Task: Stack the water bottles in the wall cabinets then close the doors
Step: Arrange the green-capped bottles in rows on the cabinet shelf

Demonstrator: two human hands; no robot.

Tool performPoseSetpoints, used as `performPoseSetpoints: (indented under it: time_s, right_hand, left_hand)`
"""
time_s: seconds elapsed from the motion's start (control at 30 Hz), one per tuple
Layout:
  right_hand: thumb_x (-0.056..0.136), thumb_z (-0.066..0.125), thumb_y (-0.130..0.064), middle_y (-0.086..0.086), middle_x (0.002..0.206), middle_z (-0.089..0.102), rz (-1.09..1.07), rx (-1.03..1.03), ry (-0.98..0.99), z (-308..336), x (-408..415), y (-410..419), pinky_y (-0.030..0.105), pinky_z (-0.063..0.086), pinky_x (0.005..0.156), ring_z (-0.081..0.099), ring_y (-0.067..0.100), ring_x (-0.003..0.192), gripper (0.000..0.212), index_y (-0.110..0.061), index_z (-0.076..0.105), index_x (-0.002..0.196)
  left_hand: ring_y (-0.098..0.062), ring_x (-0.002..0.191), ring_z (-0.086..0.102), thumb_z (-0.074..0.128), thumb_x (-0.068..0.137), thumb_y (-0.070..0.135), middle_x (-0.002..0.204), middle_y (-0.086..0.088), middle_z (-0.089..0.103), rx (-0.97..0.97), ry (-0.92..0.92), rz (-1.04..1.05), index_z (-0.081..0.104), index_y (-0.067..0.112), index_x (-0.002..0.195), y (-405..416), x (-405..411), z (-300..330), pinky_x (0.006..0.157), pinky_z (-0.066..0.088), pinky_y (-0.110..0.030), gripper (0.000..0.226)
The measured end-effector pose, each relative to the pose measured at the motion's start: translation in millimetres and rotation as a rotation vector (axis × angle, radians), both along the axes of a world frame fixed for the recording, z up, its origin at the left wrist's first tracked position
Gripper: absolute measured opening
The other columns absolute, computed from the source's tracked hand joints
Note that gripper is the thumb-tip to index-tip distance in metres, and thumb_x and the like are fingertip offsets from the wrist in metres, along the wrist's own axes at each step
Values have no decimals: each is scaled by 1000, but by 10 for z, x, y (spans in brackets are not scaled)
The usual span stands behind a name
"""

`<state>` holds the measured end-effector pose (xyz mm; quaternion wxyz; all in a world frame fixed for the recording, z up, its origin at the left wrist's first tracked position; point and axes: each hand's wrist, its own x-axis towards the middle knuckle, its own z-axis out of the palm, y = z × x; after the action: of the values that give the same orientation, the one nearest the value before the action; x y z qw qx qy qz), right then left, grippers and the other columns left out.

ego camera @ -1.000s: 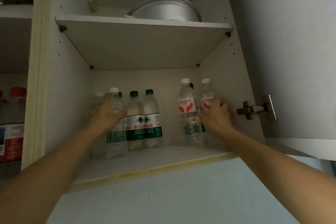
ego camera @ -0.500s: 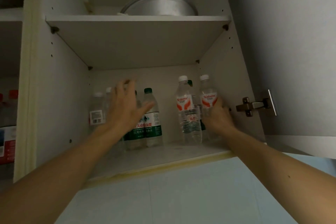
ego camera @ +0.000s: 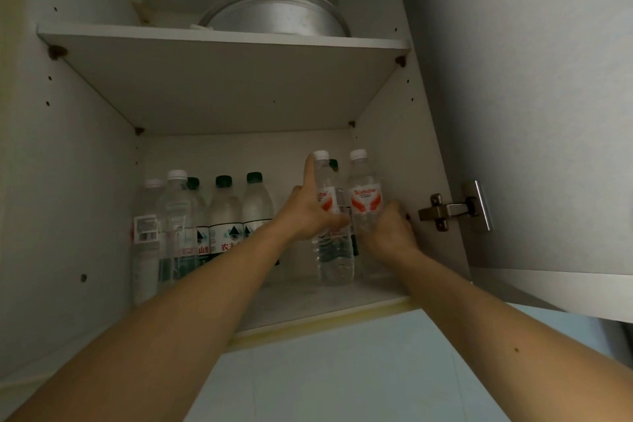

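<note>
Two bottles [ego camera: 365,216] stand between both hands' fingers [ego camera: 311,172].

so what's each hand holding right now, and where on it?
Right hand grips the rightmost red-label bottle round its lower body. Left hand touches the neighbouring red-label bottle with straight fingers; no clear grip.

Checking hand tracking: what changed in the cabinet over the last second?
The left hand let go of the white-capped bottle in the left group and moved right onto the red-labelled bottle, index finger up. The right hand stayed on the right red-labelled bottle. The green-capped bottles are unmoved.
</note>
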<state>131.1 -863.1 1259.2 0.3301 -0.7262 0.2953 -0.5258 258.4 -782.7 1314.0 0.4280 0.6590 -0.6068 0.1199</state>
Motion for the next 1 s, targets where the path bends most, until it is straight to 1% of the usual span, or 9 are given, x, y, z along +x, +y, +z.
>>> performPoseSetpoints:
  time_s: [0.07,0.13,0.23,0.37,0.43,0.5,0.67,0.83,1.0]
  right_hand:
    - [89,74,-25,13,129,56,19,9,15,-3,12,-17,50,51,99,58,32,116,55,-11,45,134]
    - [87,76,-23,12,130,56,29,19,34,-7,28,-30,50,50,101,58,32,118,56,-11,46,134]
    - [88,75,-17,12,131,54,60,50,25,-17,47,-33,48,52,100,59,29,115,57,-12,45,136]
    - [89,73,-15,13,132,53,53,45,29,-17,60,-37,47,53,99,59,29,115,55,-11,45,136]
    - [88,74,-13,13,133,52,41,37,31,-19,61,-43,48,52,100,58,30,116,56,-10,45,136]
    - [88,74,-11,13,133,52,37,31,28,-22,63,-50,48,52,101,58,30,117,56,-11,44,136]
    - [91,71,-14,10,127,58,42,16,64,-23,70,-88,48,52,100,60,27,115,48,-12,49,134]
    - [94,67,-13,7,119,62,46,2,99,-26,88,-143,39,53,93,62,23,108,34,-14,54,126]
    - [95,66,-14,8,115,64,75,8,160,23,108,-153,42,54,97,64,23,105,28,-13,59,122]
  left_hand:
    - [-20,102,68,88,76,19,122,-6,63,7,-24,18,-22,50,150,-11,69,9,94,58,-45,136]
    - [-25,106,65,88,76,21,131,-12,56,21,-39,63,-25,54,148,0,147,10,97,56,-47,137]
    - [-31,114,59,87,76,25,141,-17,45,12,-63,127,-22,59,147,42,278,-23,101,52,-48,135]
    - [-38,141,29,86,74,40,156,-16,22,12,-273,342,-8,49,155,81,457,-8,114,31,-56,125]
    - [-38,143,21,84,72,50,157,-16,22,51,-399,465,0,43,157,78,528,56,114,23,-54,120]
    - [-37,143,20,81,71,59,157,-15,25,108,-479,530,3,41,158,82,599,122,113,20,-53,118]
    - [-34,143,21,73,68,74,159,-8,31,162,-580,562,0,47,155,115,808,203,111,13,-54,117]
    - [-34,145,18,70,69,76,157,-6,36,168,-617,602,-2,46,156,74,922,197,115,0,-59,117]
    - [-34,146,15,69,73,74,155,-8,37,177,-638,595,-2,42,157,15,971,188,114,-7,-62,114]
